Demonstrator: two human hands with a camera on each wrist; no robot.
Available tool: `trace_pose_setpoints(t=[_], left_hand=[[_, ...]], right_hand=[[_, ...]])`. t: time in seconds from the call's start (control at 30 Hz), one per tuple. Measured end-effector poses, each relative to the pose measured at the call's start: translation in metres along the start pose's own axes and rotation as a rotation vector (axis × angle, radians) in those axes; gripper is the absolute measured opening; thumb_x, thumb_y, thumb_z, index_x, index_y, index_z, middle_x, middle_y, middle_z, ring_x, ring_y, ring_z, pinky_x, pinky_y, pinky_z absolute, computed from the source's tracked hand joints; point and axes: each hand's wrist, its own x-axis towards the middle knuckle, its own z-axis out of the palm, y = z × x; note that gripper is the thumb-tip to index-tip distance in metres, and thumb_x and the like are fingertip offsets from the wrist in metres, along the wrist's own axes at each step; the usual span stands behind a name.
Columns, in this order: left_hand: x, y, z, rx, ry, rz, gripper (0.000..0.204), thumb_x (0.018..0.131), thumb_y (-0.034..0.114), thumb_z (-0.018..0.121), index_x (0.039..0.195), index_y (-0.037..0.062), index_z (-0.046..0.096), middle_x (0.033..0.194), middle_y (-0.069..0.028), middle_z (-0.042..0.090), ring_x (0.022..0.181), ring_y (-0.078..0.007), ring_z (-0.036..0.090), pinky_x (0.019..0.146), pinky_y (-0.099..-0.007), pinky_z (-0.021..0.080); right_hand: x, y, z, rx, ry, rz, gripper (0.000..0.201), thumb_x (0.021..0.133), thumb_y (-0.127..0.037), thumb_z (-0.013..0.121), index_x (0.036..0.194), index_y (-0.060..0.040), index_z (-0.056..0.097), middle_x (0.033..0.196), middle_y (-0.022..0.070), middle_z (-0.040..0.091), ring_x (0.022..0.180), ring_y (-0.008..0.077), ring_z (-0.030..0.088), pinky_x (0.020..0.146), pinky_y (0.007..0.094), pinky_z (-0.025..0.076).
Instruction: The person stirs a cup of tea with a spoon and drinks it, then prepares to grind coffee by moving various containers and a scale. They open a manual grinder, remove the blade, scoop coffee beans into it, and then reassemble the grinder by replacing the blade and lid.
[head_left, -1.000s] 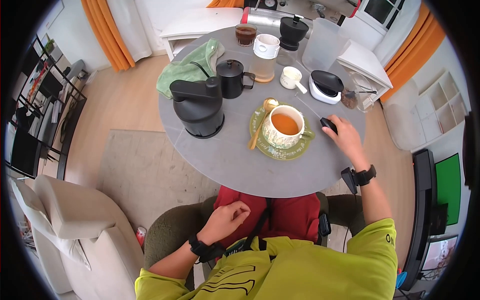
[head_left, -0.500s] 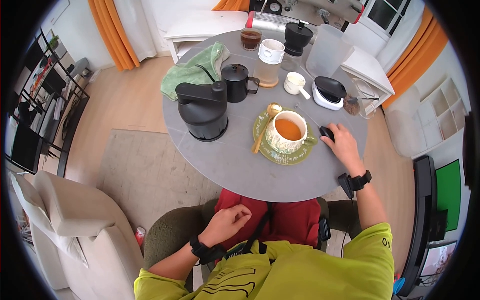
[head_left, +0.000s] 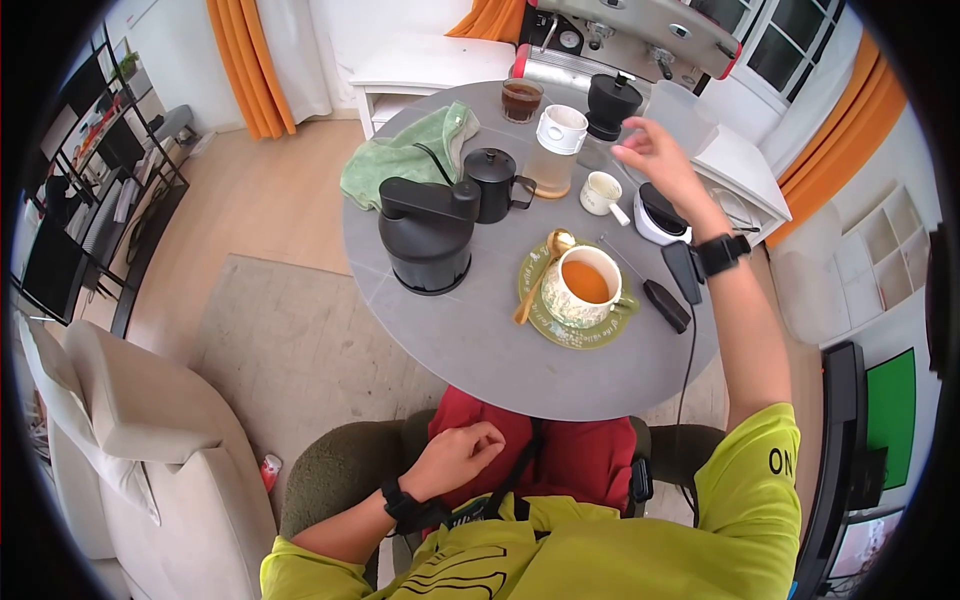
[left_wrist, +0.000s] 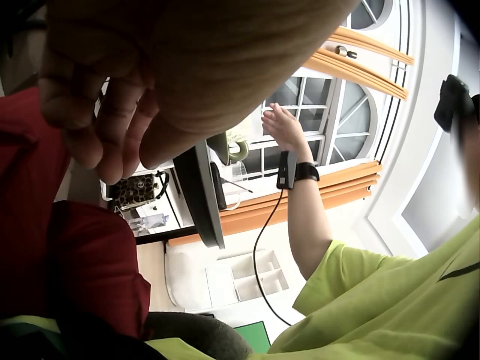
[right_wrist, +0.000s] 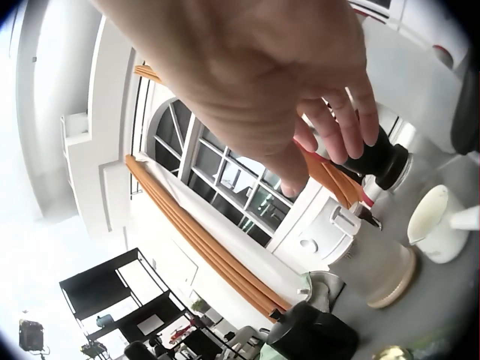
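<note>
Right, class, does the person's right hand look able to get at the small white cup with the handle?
Probably yes. The right hand looks empty and hovers near the small white cup, whose handle sticks out; the black grinder stands behind, seemingly not in the way.

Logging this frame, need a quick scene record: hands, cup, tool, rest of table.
right hand: empty, raised near grinder
left hand: empty, loosely curled, at lap
cup: orange-brown drink inside, on green saucer
spoon: on saucer, beside cup
black-handled tool: lying on table, untouched
also on table: black kettle, green cloth
</note>
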Motion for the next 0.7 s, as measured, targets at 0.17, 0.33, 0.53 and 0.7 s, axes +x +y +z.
trace_pose_setpoints(t=[0.17, 0.33, 0.53, 0.7], left_hand=[[0.0, -0.004, 0.002, 0.014, 0.005, 0.012, 0.014, 0.089, 0.011, 0.062, 0.101, 0.0034, 0.062, 0.076, -0.0101, 0.068, 0.068, -0.02, 0.066, 0.064, -0.0303, 0.051], [0.0, -0.004, 0.002, 0.018, -0.007, 0.018, 0.015, 0.089, 0.012, 0.062, 0.102, 0.0043, 0.062, 0.077, -0.0097, 0.068, 0.071, -0.0215, 0.067, 0.066, -0.0312, 0.052], [-0.001, -0.002, 0.002, 0.028, -0.017, 0.015, 0.015, 0.089, 0.013, 0.062, 0.101, 0.0045, 0.062, 0.077, -0.0095, 0.068, 0.071, -0.0215, 0.067, 0.066, -0.0316, 0.052], [0.0, -0.001, 0.001, 0.01, -0.009, 0.007, 0.015, 0.09, 0.017, 0.06, 0.098, 0.005, 0.062, 0.077, -0.0106, 0.067, 0.073, -0.0272, 0.067, 0.067, -0.0364, 0.052]], right_hand=[[0.04, -0.004, 0.043, 0.143, -0.02, 0.068, 0.087, 0.074, -0.035, 0.08, 0.14, 0.0016, 0.037, 0.129, 0.0199, 0.049, 0.118, 0.027, 0.05, 0.098, 0.0351, 0.043], [0.066, 0.005, 0.073, 0.093, -0.019, 0.064, 0.095, 0.07, -0.032, 0.082, 0.144, -0.0002, 0.032, 0.139, 0.0231, 0.042, 0.13, 0.033, 0.044, 0.107, 0.0387, 0.037], [0.068, 0.004, 0.077, 0.006, 0.016, 0.058, 0.09, 0.072, -0.029, 0.079, 0.144, -0.0024, 0.033, 0.138, 0.0236, 0.044, 0.128, 0.0335, 0.046, 0.106, 0.038, 0.037], [0.07, -0.002, 0.076, -0.049, 0.008, 0.042, 0.086, 0.074, -0.028, 0.078, 0.144, -0.0045, 0.034, 0.139, 0.0246, 0.044, 0.13, 0.0335, 0.045, 0.107, 0.0385, 0.037]])
